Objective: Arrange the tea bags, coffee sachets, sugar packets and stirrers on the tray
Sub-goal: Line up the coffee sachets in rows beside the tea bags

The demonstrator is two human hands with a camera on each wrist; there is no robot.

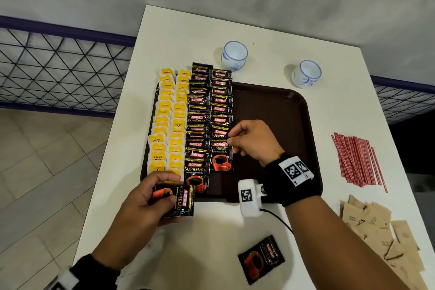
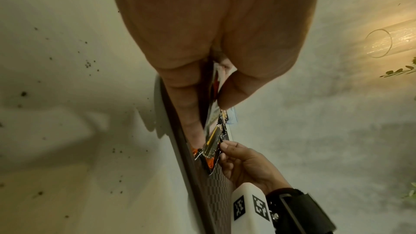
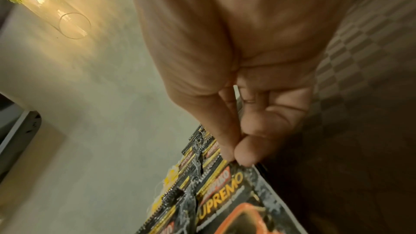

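Left hand (image 1: 143, 202), nearest the camera at the near-left corner of the tray (image 1: 277, 125), grips a small stack of coffee sachets (image 1: 175, 200) turned sideways, fingers curled round it and thumb on top. Just right of it, on the white surface (image 1: 211, 242), one loose sachet (image 1: 261, 259) lies alone, near the front edge. Further right, a heap of brown sugar packets (image 1: 376, 231) sits at the surface's right edge, off the tray.

Right hand (image 1: 254, 141), a little farther in, hovers over the bare middle of the tray with thumb and forefinger pinched on the top right corner of the front sachet (image 1: 220, 158) in the right-hand coffee column; the right wrist view shows the fingertips (image 3: 245, 156) closed on that corner.

On the left part of the tray the coffee columns (image 1: 209, 110) run in two overlapping black rows toward the far rim, and left of them two overlapping rows of yellow tea bags (image 1: 168, 125) do the same, the farthest pieces of each reaching past the rim. Red stirrers (image 1: 357, 160) lie in a loose bundle on the surface right of the tray. Beyond the tray stand two white cups (image 1: 234, 54) with blue rims, well apart.
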